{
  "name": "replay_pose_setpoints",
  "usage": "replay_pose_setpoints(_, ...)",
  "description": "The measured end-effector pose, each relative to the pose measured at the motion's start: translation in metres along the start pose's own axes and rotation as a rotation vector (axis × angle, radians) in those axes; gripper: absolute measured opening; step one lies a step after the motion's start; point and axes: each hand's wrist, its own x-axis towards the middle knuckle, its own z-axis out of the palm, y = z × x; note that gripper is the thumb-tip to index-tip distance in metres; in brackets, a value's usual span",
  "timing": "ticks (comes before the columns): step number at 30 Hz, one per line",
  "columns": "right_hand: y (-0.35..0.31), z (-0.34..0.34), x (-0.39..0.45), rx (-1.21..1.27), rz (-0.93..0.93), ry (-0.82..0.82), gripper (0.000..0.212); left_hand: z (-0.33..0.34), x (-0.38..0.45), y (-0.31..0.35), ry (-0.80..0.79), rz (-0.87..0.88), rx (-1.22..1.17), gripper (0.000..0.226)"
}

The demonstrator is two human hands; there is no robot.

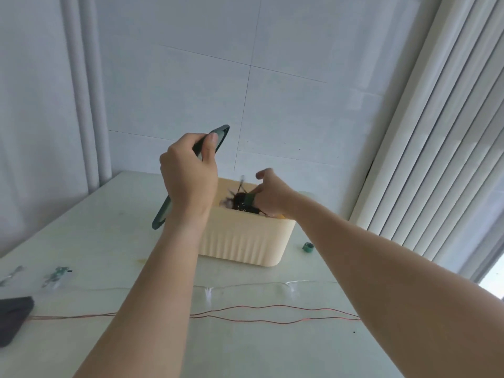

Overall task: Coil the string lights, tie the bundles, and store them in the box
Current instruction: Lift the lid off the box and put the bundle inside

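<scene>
Red wire [272,313] runs loose across the table [109,241] nearest the camera; green tape roll [308,247] right of the cream ribbed box [245,241]; dark coiled bundle [241,201], green-banded, sits at the box's open top; right hand [272,193] pinches it; left hand [188,173] grips the raised green lid [221,137].

box [245,238] contents blurred | dark object [13,317] cut off at left edge

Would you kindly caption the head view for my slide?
Left hand holds the green lid up while right hand lowers a tied light bundle into the cream box.
</scene>
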Motion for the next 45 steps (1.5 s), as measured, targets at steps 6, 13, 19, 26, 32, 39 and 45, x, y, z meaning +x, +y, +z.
replay_pose_setpoints(6,0.01,0.002,0.01,0.302,-0.04,0.112,0.014,0.006,-0.004,0.002,-0.039,0.046,-0.033,0.028)
replay_pose_setpoints(13,0.022,-0.019,-0.027,0.353,-0.054,0.004,0.031,0.011,-0.009,-0.009,-0.341,0.015,0.074,0.021)
replay_pose_setpoints(19,0.04,0.011,-0.047,-0.096,-0.23,0.159,0.016,-0.005,-0.011,-0.034,-0.469,-0.258,0.413,0.018)
replay_pose_setpoints(26,0.046,0.032,-0.056,-0.068,-0.171,0.337,0.024,-0.029,-0.013,-0.05,-0.503,-0.379,0.502,0.027)
replay_pose_setpoints(32,0.051,0.03,-0.074,0.019,-0.203,0.449,0.038,-0.048,-0.043,-0.036,-0.379,-0.186,0.458,0.029)
replay_pose_setpoints(39,0.037,0.043,-0.13,0.188,-0.314,0.141,0.013,-0.103,-0.094,-0.026,-0.896,-0.083,0.576,0.016)
replay_pose_setpoints(45,0.077,0.099,-0.164,-0.004,-0.218,-0.102,0.028,-0.158,-0.134,-0.047,-0.941,-0.029,0.547,0.023)
